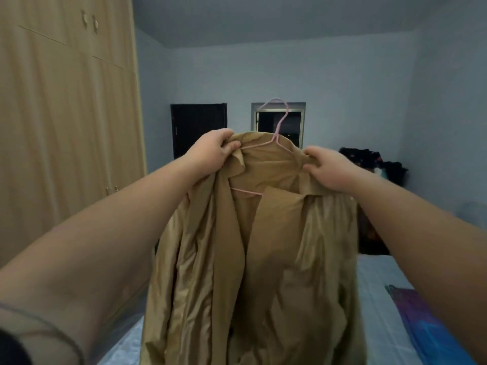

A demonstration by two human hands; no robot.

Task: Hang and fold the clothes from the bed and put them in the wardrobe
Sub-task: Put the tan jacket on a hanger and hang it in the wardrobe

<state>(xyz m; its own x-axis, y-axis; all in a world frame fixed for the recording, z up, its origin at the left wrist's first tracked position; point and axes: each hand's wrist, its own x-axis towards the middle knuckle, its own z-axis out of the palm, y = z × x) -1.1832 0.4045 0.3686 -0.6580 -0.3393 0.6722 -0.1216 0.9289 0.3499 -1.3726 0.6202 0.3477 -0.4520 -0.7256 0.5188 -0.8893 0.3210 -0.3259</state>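
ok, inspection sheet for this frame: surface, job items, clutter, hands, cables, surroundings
Surface: bed, pale blue cover.
Job's things: tan coat on pink hanger, held up over the bed; wardrobe doors closed.
Clutter: dark clothes pile far right; purple-blue cloth on the bed.
Hands: left hand and right hand grip the coat's shoulders.
Cables: nothing seen.
Surroundings: dark door, window, blue walls.

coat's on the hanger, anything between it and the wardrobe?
The wardrobe doors appear closed, so they stand between the tan coat and the space inside. Both the left hand and right hand grip the coat's shoulders on the pink hanger. Otherwise nothing visible stands between them.
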